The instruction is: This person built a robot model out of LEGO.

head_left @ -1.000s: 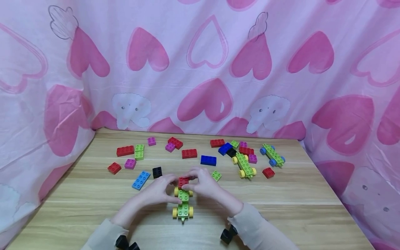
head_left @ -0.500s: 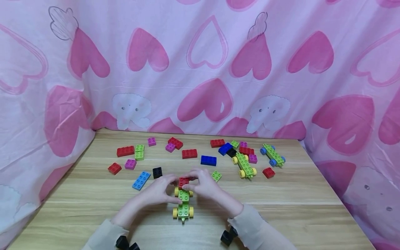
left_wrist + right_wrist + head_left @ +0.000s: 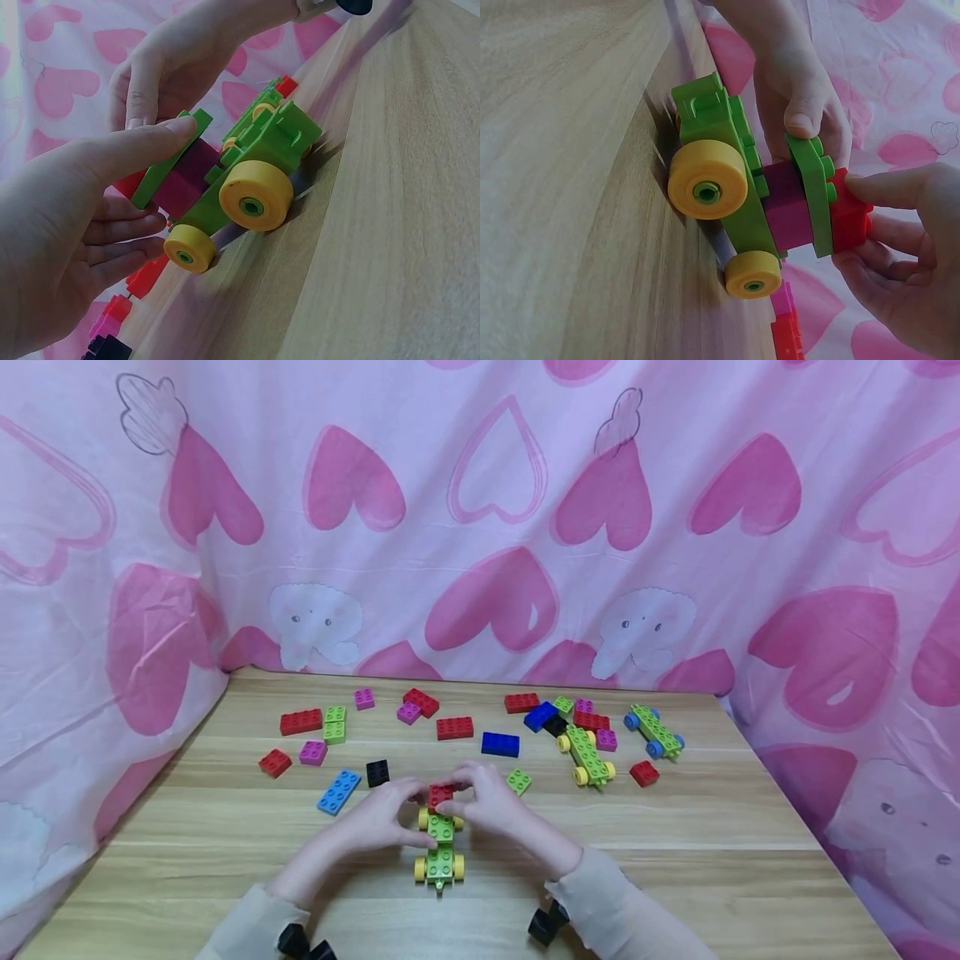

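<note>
In the middle of the table stands a green toy car base point(image 3: 440, 867) with yellow wheels point(image 3: 707, 182). A purple brick point(image 3: 787, 206) sits on one end, topped by a thin green plate point(image 3: 816, 199). A red brick point(image 3: 847, 214) is on that plate, at its outer end. My left hand point(image 3: 378, 818) grips the green plate, thumb on its near edge and fingers at the far side. Thumb and fingers of my right hand point(image 3: 487, 802) pinch the red brick. In the right wrist view the red brick lies against the plate's studded face.
Behind the hands lie a black brick point(image 3: 378, 773), a light blue plate point(image 3: 339, 792), a small green brick point(image 3: 519, 782) and a dark blue brick point(image 3: 500, 744). Two more car bases, one yellow-wheeled point(image 3: 587, 757) and one blue-wheeled point(image 3: 654, 732), stand at right. Several other bricks lie along the back.
</note>
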Tool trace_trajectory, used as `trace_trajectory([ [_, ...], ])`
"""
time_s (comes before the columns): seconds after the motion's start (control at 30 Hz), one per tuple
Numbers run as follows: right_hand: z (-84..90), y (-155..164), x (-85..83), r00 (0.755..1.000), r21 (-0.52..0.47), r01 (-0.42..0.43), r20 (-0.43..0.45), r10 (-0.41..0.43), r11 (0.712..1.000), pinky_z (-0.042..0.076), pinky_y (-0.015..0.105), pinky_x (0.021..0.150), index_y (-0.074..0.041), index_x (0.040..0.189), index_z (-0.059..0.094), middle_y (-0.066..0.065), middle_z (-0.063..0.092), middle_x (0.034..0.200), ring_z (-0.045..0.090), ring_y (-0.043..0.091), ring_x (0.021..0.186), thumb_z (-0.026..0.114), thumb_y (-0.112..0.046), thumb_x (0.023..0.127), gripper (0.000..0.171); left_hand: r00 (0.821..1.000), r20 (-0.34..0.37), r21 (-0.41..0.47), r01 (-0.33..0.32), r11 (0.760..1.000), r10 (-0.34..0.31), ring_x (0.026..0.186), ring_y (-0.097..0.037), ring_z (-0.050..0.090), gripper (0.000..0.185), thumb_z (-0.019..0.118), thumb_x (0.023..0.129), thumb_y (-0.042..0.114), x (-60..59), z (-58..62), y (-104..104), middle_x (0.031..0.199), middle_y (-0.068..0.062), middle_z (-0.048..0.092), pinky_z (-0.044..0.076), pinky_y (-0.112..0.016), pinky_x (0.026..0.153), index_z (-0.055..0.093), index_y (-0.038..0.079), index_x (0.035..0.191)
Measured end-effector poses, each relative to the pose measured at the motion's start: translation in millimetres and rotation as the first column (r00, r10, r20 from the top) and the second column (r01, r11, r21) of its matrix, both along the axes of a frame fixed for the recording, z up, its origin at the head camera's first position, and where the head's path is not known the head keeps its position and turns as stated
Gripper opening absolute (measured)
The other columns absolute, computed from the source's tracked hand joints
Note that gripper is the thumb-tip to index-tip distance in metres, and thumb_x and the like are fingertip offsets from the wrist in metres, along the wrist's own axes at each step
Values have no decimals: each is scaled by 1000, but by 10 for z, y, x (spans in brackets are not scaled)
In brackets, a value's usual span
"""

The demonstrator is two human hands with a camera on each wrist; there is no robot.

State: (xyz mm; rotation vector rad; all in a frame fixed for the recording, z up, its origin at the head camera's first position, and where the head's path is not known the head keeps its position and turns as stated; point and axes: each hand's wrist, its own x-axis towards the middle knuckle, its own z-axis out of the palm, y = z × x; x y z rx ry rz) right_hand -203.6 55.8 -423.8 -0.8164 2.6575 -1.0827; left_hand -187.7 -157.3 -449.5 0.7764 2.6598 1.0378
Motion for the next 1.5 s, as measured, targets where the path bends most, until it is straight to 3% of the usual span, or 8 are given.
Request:
trace_trajectory([
  [0.33, -14, 2, 5, 999, 0, 30, 16, -30, 1000, 49, 43, 92, -13, 113, 72, -1, 66, 105, 62, 19, 103, 77, -25, 85, 31, 1000, 16, -4, -2, 1000, 2, 113, -21, 60, 70, 81, 72, 53, -8, 11, 12, 119, -2, 65, 49, -47, 100, 61, 10, 124],
  [0.77, -70, 42, -1, 999, -82, -21, 29, 24, 996, 54, 39, 93, -11, 119, 69, 1, 68, 113, 64, 19, 107, 74, -26, 88, 35, 998, 58, 43, 22, 999, -24, 111, -21, 61, 66, 81, 74, 49, -43, -38, -7, 118, -3, 65, 50, -47, 98, 61, 8, 122],
  [1.07, -94, 108, -16, 998, -127, -40, 34, 45, 991, 54, 33, 94, -7, 124, 65, 4, 69, 118, 65, 19, 108, 78, -30, 84, 48, 997, -12, 7, 79, 997, -79, 106, -19, 63, 71, 83, 72, 49, -63, 15, -39, 115, -1, 67, 53, -41, 95, 62, 6, 125],
  [1.33, -119, 169, -23, 999, -146, -40, 29, 45, 988, 53, 32, 95, -9, 125, 64, 5, 69, 120, 65, 19, 110, 78, -29, 83, 48, 999, -50, 39, 23, 999, -21, 112, -24, 62, 84, 84, 69, 50, -54, 76, -43, 127, -8, 64, 52, -49, 95, 55, 7, 136],
  [1.5, -136, 188, -17, 998, -160, -27, 43, 34, 987, 55, 36, 94, -9, 125, 64, 6, 69, 120, 66, 20, 108, 77, -27, 85, 46, 1000, -14, 47, 8, 999, -8, 116, -25, 60, 87, 86, 68, 48, -41, 129, -18, 131, -7, 62, 50, -52, 98, 53, 9, 138],
])
